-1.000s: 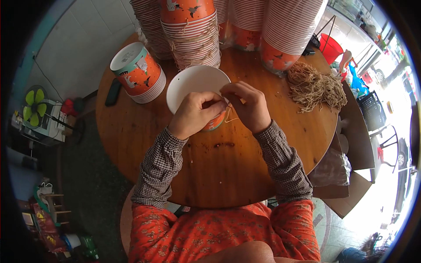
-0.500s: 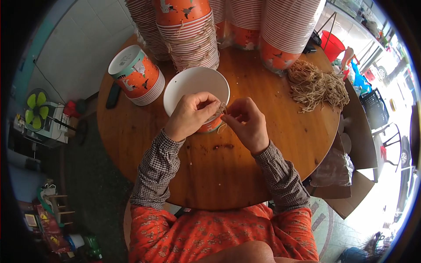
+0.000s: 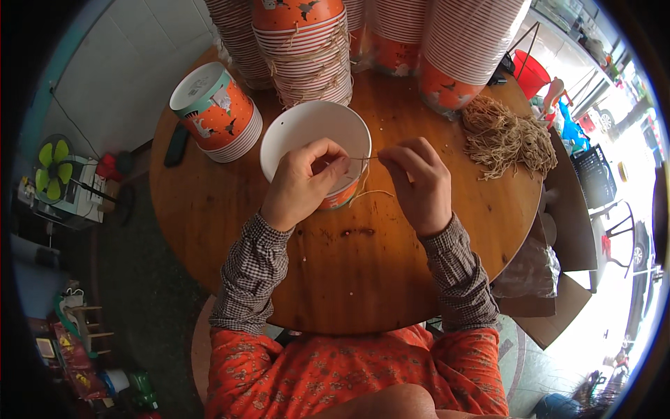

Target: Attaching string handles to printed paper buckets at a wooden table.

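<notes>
A paper bucket, white inside and orange outside, stands in front of me with its mouth tilted toward me. At its near right rim my left hand pinches a piece of thin tan string. My right hand grips the same string by finger and thumb, a little right of the bucket. The string runs almost straight between both hands, and a loose tail curls down over the table beside the bucket. My fingers hide part of the rim and where the string meets it.
Upside-down nested orange buckets stand at the left, with a dark phone-like object beside them. Tall bucket stacks line the back, some in clear plastic. A tan string heap lies right on the round wooden table. Cardboard stands beyond its right edge.
My right hand has moved right, away from my left, drawing the string out between them. The loose tail now reaches farther right. The view has shifted slightly.
</notes>
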Tool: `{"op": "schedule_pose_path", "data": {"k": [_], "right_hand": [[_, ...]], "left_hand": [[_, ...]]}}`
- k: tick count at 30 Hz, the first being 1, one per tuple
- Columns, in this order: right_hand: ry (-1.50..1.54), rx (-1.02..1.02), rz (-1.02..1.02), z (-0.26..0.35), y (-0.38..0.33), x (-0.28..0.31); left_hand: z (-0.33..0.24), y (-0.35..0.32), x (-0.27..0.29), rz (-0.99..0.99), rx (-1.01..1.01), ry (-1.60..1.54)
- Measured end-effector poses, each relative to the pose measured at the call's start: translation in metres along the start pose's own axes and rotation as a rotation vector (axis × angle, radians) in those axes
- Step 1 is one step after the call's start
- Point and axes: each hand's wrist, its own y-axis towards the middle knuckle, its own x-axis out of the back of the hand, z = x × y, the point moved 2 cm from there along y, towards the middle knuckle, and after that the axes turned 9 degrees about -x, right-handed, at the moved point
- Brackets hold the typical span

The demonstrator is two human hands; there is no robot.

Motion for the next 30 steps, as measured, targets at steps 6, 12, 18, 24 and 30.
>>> {"op": "schedule_pose_path", "data": {"k": [6,12,18,24,30], "right_hand": [[-0.285,0.392,0.084,0.028,0.005,0.001],[0.133,0.135,0.102,0.020,0.016,-0.012],[0.288,-0.058,0.184,0.010,0.016,-0.018],[0.858,-0.553,0.257,-0.003,0.005,-0.028],[0.513,-0.302,0.209,-0.001,-0.003,-0.031]], "left_hand": [[-0.013,0.000,-0.004,-0.074,0.022,-0.116],[-0.015,-0.001,-0.001,-0.022,0.087,-0.345],[-0.013,0.001,-0.005,-0.019,0.074,-0.400],[-0.015,0.002,-0.003,-0.031,0.140,-0.380],[-0.010,0.003,-0.006,-0.111,-0.010,-0.321]]}}
